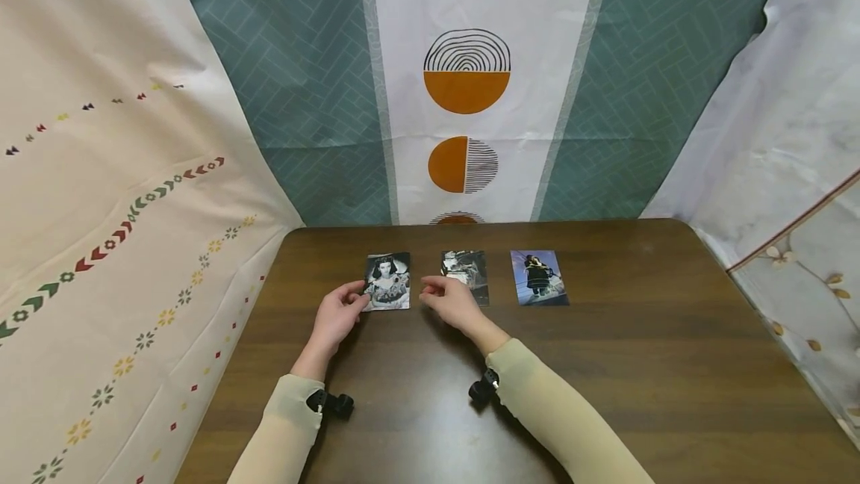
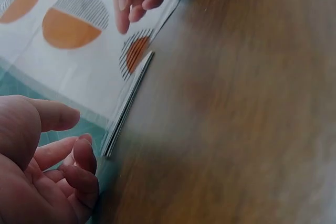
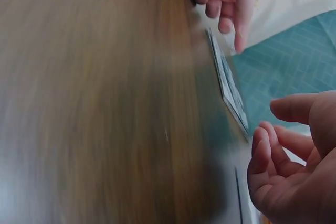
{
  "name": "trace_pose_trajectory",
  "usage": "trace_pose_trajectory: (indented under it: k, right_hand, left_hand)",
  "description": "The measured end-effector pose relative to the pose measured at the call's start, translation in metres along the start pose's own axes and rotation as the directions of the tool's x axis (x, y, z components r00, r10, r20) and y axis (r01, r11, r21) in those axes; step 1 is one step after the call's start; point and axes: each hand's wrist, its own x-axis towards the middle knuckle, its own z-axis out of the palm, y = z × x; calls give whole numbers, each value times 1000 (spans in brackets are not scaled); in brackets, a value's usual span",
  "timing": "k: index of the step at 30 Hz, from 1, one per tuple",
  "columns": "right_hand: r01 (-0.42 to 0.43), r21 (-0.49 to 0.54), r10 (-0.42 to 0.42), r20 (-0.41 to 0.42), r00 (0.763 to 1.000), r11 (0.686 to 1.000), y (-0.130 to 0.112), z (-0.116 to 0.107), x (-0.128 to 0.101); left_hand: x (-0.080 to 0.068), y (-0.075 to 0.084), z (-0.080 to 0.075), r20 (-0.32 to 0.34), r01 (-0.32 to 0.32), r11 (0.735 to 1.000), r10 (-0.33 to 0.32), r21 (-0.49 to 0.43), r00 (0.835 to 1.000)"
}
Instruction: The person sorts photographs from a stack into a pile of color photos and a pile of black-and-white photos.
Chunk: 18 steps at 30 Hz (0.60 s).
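Grip of left hand (image 1: 339, 314) (fingers loosely curled) touches the portrait photo (image 1: 387, 281); right hand (image 1: 452, 300) hovers relaxed.

Cloth-draped booth (image 1: 463, 95), wooden table (image 1: 638, 364)

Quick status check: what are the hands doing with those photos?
Both hands empty, fingers loosely curled. Left photo flat on table, between them. Nothing in the way.

On the dark wooden worktop (image 1: 645, 364) a colour photo of two figures (image 1: 539, 278) lies before patterned cloth backdrops (image 1: 466, 88)
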Motion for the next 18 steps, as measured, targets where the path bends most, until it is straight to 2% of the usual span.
trace_pose_trajectory:
  k: [6,10,18]
  right_hand:
    - [-23,38,25,-53,998,999,-9,23,5]
    - [-17,22,19,-80,997,1000,-12,31,10]
    - [-11,-159,-4,-92,996,987,-10,41,18]
  left_hand:
    - [3,-4,-3,-8,30,999,-30,30,1000]
    - [5,-5,-3,-22,32,996,-30,78,999]
    - [9,-6,-2,-21,32,987,-29,159,999]
